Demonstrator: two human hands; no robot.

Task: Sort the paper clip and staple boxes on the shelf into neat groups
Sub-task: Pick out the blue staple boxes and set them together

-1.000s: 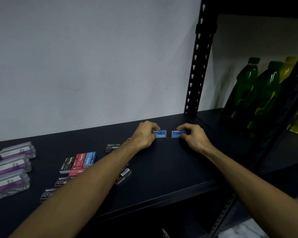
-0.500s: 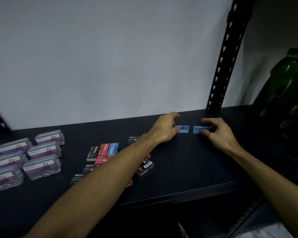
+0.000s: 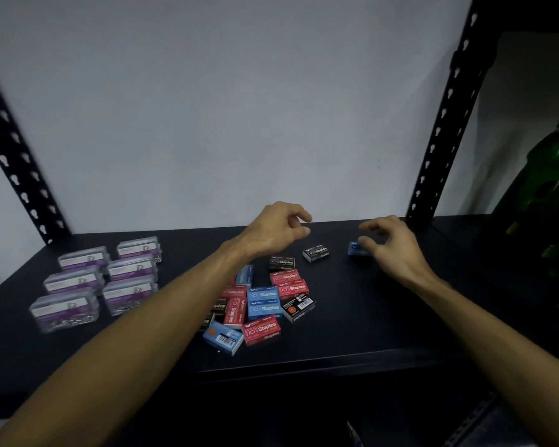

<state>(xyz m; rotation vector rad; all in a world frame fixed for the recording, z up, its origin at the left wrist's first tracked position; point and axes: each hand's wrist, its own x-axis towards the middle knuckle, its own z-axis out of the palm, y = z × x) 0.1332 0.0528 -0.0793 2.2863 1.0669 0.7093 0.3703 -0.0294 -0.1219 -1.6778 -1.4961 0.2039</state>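
A loose pile of small red, blue and black staple boxes (image 3: 262,301) lies mid-shelf. One black staple box (image 3: 316,253) sits apart behind it. Further right rests a blue staple box (image 3: 355,250), partly hidden by my right hand's thumb. My right hand (image 3: 392,245) hovers over it with fingers spread, gripping nothing. My left hand (image 3: 276,230) is lifted above the back of the pile, fingers loosely curled and empty. Several clear paper clip boxes (image 3: 100,279) with purple labels stand in two rows on the left of the black shelf (image 3: 368,317).
Perforated black uprights stand at the back left (image 3: 13,156) and back right (image 3: 446,124). A green bottle (image 3: 555,175) stands beyond the right upright. A white wall closes the back. The shelf's front edge (image 3: 304,362) runs below the pile.
The view has swung left, bringing the pile and paper clip boxes into sight. My left hand has let go of its blue box and lifted leftward. My right hand has opened over its blue box.
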